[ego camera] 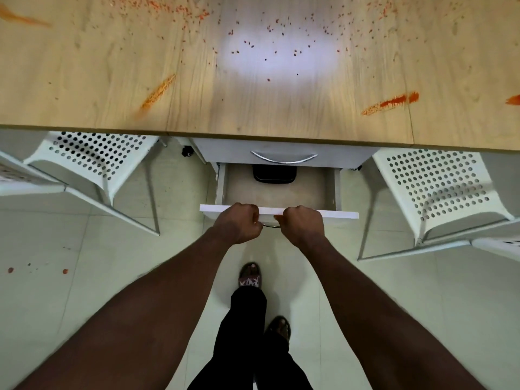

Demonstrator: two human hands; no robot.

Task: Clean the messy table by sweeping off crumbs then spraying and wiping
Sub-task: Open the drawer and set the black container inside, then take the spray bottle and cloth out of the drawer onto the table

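The left hand [239, 223] and the right hand [302, 225] are side by side, each with its fingers curled tight on the white front of the drawer [337, 213], right by its thin metal handle [271, 226]. The drawer is pulled out under the table [253, 114], and inside it sits one black thing [274, 174] at the far back, partly hidden, so I cannot tell what it is. Little red crumbs [270, 43] and orange smears [391, 103] lie all over the table top above.
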